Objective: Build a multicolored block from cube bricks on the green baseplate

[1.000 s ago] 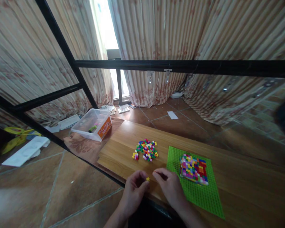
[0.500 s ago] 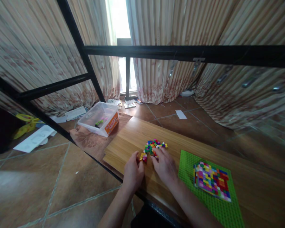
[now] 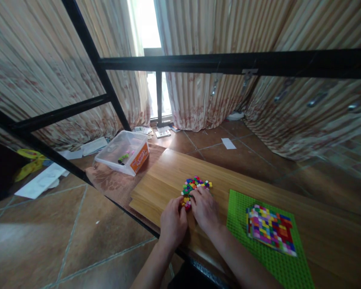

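Yellow and pink blocks (image 3: 186, 204) sit in a small clump on the table (image 3: 159, 176), right at the fingertips of both hands; the left hand (image 3: 173, 222) lies on its side by the clump, index finger and thumb a little apart at the near left of it, and whether they pinch a block I cannot tell; the right hand (image 3: 206, 208) is palm down, fingers bent together over the near edge of the pile (image 3: 195, 182), their tips partly hidden among the pieces, so I cannot tell if they grip one. Mixed colours make up the pile, just beyond the hands. To the right, near the right forearm, a green board (image 3: 239, 224) lies on the wood, bearing a slab (image 3: 270, 228) of many-coloured blocks. Farther off to the left, a clear box (image 3: 124, 152) with an orange label stands on a brown cloth (image 3: 114, 180), a few green and pink bits inside. Beyond the table are tiles (image 3: 195, 138), a white paper (image 3: 228, 143), a black rail (image 3: 174, 63) and striped curtains (image 3: 195, 32)
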Demonstrator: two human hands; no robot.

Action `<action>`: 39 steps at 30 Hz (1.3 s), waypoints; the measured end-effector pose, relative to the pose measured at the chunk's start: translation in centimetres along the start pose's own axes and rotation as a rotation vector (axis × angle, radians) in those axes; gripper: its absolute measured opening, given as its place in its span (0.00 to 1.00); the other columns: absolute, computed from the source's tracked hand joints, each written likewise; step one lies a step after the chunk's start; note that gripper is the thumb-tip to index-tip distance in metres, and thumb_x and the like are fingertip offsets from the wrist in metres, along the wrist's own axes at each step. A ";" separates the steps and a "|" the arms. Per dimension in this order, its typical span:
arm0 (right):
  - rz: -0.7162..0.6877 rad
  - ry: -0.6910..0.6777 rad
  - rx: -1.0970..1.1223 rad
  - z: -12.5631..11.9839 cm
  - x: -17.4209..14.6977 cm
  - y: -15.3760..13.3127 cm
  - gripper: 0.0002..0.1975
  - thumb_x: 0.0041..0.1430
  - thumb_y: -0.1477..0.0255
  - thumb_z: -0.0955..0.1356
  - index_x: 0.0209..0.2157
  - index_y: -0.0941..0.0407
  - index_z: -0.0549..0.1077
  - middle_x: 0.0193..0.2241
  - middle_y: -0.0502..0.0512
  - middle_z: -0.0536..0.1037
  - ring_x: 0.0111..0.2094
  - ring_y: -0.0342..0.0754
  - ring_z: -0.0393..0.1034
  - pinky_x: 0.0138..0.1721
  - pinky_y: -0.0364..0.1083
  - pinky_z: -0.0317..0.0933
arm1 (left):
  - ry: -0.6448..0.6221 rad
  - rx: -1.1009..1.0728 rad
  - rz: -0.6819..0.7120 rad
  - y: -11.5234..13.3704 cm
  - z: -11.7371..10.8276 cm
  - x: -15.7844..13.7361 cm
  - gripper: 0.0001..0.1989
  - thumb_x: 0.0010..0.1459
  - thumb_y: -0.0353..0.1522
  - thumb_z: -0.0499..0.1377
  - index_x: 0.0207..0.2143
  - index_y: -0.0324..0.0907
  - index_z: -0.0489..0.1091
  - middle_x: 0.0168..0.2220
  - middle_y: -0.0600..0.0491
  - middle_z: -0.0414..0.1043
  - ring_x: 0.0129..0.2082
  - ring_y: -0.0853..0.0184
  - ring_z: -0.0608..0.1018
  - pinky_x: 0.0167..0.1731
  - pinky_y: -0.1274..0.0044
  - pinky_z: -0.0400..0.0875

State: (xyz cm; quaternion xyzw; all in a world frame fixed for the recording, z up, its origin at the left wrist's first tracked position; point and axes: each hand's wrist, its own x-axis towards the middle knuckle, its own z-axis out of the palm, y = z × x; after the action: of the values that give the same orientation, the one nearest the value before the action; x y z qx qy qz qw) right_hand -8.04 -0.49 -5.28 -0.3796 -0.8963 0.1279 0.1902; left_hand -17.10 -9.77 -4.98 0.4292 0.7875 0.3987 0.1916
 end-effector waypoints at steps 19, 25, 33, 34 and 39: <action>0.861 0.074 1.393 -4.7 -11.4 0.2 0.21 0.42 0.57 0.75 0.36 0.56 0.76 0.28 0.53 0.78 0.25 0.45 0.70 0.25 0.43 0.63 | -0.373 -0.934 -0.398 3.4 1.9 -5.9 0.11 0.44 0.34 0.64 0.32 0.41 0.69 0.25 0.58 0.67 0.22 0.74 0.69 0.23 0.82 0.64; 0.922 0.156 1.660 -6.8 -12.2 1.2 0.17 0.41 0.61 0.76 0.32 0.56 0.76 0.27 0.50 0.77 0.26 0.43 0.69 0.27 0.41 0.61 | -0.391 -0.586 -0.047 6.1 3.4 -5.9 0.12 0.51 0.35 0.64 0.38 0.41 0.74 0.26 0.57 0.64 0.26 0.72 0.67 0.28 0.81 0.64; 0.938 0.285 1.746 -8.7 -12.3 2.5 0.16 0.43 0.60 0.76 0.29 0.56 0.74 0.21 0.45 0.71 0.21 0.37 0.61 0.22 0.38 0.53 | -0.442 -0.421 0.123 8.2 5.0 -4.9 0.09 0.56 0.35 0.60 0.38 0.42 0.73 0.26 0.56 0.64 0.26 0.71 0.68 0.28 0.81 0.65; 0.938 0.300 1.719 -8.8 -12.3 2.8 0.17 0.43 0.59 0.76 0.29 0.56 0.73 0.20 0.45 0.70 0.20 0.37 0.60 0.21 0.38 0.51 | -0.432 -0.420 0.135 8.4 5.3 -4.6 0.09 0.56 0.35 0.60 0.38 0.41 0.73 0.25 0.57 0.64 0.26 0.71 0.68 0.28 0.81 0.65; 0.873 0.358 1.477 -9.9 -12.5 4.2 0.19 0.45 0.55 0.74 0.31 0.56 0.75 0.25 0.51 0.76 0.21 0.39 0.63 0.22 0.40 0.54 | -0.358 -0.439 0.135 9.6 7.4 -2.5 0.11 0.54 0.37 0.61 0.38 0.42 0.72 0.22 0.60 0.60 0.22 0.73 0.65 0.25 0.81 0.63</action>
State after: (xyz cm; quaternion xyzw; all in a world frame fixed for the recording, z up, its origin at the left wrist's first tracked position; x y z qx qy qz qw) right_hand 6.88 -5.94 -1.06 -0.4830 -0.3157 0.6755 0.4590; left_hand -5.94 -5.45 -2.00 0.4926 0.6057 0.4891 0.3889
